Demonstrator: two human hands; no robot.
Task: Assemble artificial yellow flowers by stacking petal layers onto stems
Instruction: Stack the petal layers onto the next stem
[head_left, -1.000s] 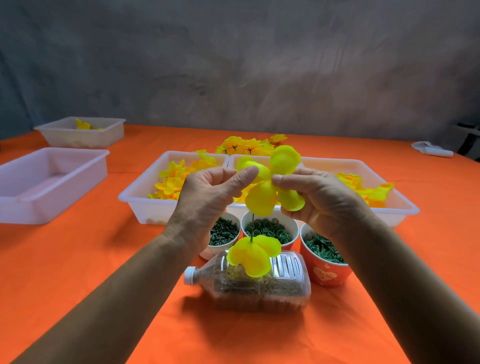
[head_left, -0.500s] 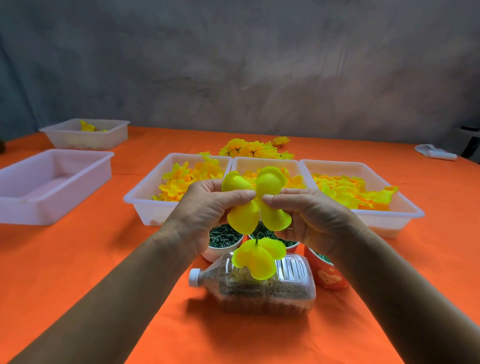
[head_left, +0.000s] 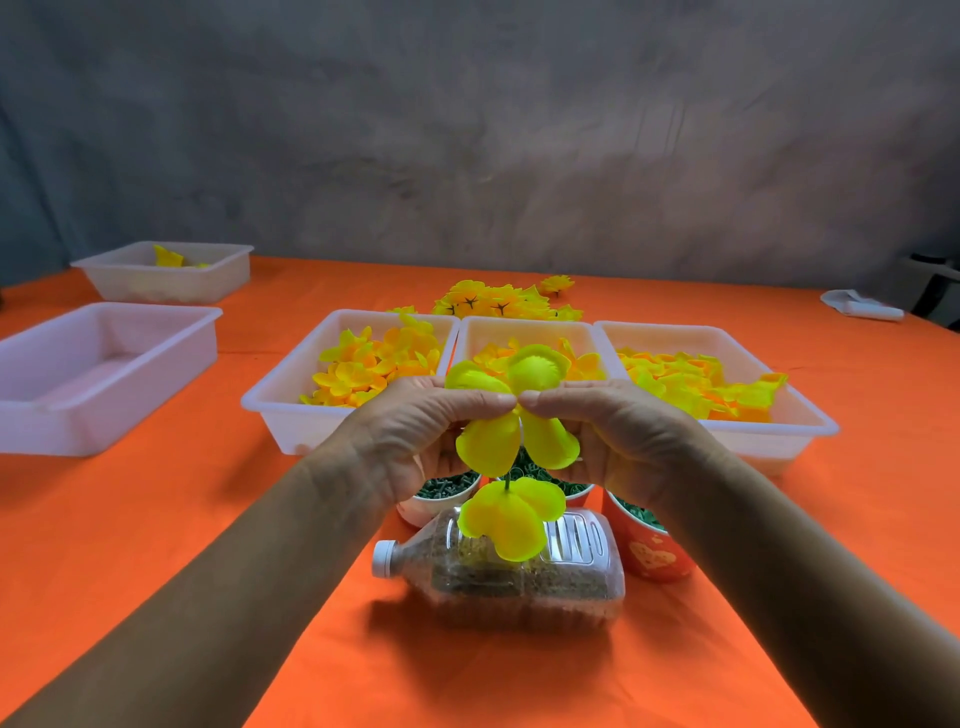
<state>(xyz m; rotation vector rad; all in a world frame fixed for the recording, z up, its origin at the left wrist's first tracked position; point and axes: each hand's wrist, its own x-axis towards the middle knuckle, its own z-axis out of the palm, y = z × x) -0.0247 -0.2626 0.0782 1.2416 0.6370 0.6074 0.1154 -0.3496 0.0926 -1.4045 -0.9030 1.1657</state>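
**A:** Take the bottle (head_left: 498, 566) as the landmark. It lies on its side on the orange table (head_left: 156, 519), cap toward the person's left, with three white trays (head_left: 291, 410) in a row behind it and cups of green parts (head_left: 447, 486) between the trays and it. What does the next move turn on?

**B:** On one line. A thin green stem (head_left: 506, 484) rises upright out of the bottle, and its long axis runs straight up. One petal layer (head_left: 506, 522) already sits low on it, just above the bottle. The second petal layer (head_left: 511, 410) is held directly above that, so from the grip the stem lies straight below, near the layer's centre.

**A:** Which hand is closer to it?

**B:** Neither, as far as I can judge. The left hand (head_left: 415, 441) and right hand (head_left: 618, 441) flank the stem about evenly, thumb tips nearly meeting over the layer's middle.

**A:** And the state of the grip?

**B:** Both narrow, each pinching the upper layer between thumb and curled fingers, one from each side. Whether the stem tip has entered the centre hole I cannot tell; the thumbs and petals hide it.

**A:** How does the layer look?

**B:** Bright yellow-green, four rounded cupped petals, thin and soft-looking. Two stand up behind the thumbs, two hang below them. I'd expect it to crumple if pushed off-axis, so it should go down square to the stem.
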